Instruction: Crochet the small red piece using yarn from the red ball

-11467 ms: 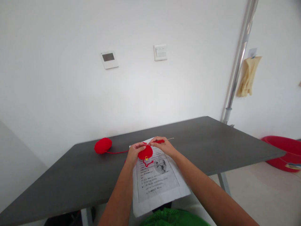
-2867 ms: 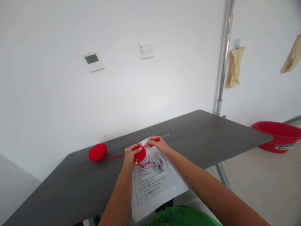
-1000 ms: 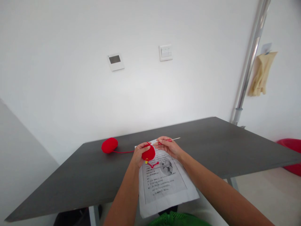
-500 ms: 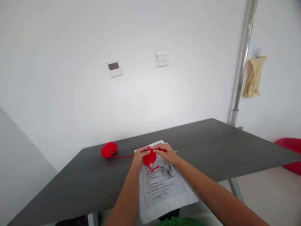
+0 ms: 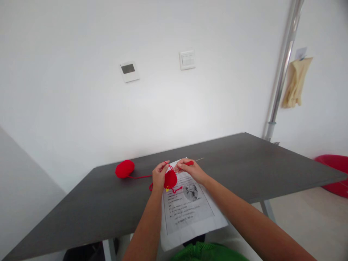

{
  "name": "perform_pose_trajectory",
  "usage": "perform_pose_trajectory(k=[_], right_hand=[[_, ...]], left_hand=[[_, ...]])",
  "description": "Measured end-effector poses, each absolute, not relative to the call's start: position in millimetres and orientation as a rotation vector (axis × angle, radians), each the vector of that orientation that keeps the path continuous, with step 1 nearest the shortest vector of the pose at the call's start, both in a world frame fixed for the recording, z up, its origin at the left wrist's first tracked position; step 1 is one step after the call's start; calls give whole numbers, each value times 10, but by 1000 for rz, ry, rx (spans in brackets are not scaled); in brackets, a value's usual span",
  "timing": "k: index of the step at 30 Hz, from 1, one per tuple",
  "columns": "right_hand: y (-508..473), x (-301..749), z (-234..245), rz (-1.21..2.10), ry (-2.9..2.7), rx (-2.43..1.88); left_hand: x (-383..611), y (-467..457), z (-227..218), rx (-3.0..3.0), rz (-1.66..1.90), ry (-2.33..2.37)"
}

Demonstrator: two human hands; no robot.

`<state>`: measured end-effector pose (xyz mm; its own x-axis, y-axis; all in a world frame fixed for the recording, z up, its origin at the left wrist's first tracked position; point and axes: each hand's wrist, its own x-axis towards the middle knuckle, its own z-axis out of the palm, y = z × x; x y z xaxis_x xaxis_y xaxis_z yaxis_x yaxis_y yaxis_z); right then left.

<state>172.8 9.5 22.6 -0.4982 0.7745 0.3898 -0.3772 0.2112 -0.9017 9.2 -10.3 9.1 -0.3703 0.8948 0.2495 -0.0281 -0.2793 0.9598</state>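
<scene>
My left hand (image 5: pixel 160 174) is closed on a round red crochet piece (image 5: pixel 170 179), with red yarn running up over its fingers. A yellow stitch marker (image 5: pixel 167 189) hangs at the lower edge of the piece, beside a loose red yarn tail (image 5: pixel 177 190). In my right hand (image 5: pixel 191 169) is a crochet hook (image 5: pixel 189 163) with a red handle, its thin metal end pointing up and right. The hook's other end reaches toward loops at the top of the piece; the exact contact is too small to tell. A red yarn ball (image 5: pixel 125 169) lies to the left, its strand leading to my left hand.
Under my hands a printed paper sheet (image 5: pixel 187 224) lies on the dark table (image 5: pixel 108 206) and overhangs its front edge. Behind the table is a white wall with a switch (image 5: pixel 187 59) and a panel (image 5: pixel 129 71). A red tub (image 5: pixel 334 163) stands at the right.
My hands have drawn slightly apart, and yarn loops now show between them above the crochet piece. The hook has tilted, its metal end higher. The whole view has shifted a little.
</scene>
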Motion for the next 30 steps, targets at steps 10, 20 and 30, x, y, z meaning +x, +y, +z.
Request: perform_pose_trajectory(k=[10,20,30], right_hand=[[106,1699,205,1202,-1623,-450],[80,1761,154,447,-2027,-394],[127,1728,111,423,-2050,-371]], left_hand=[[125,-201,193,982,1479,928],[101,-216,177,1017,1426,855],[132,-221,168,1046,1369,834]])
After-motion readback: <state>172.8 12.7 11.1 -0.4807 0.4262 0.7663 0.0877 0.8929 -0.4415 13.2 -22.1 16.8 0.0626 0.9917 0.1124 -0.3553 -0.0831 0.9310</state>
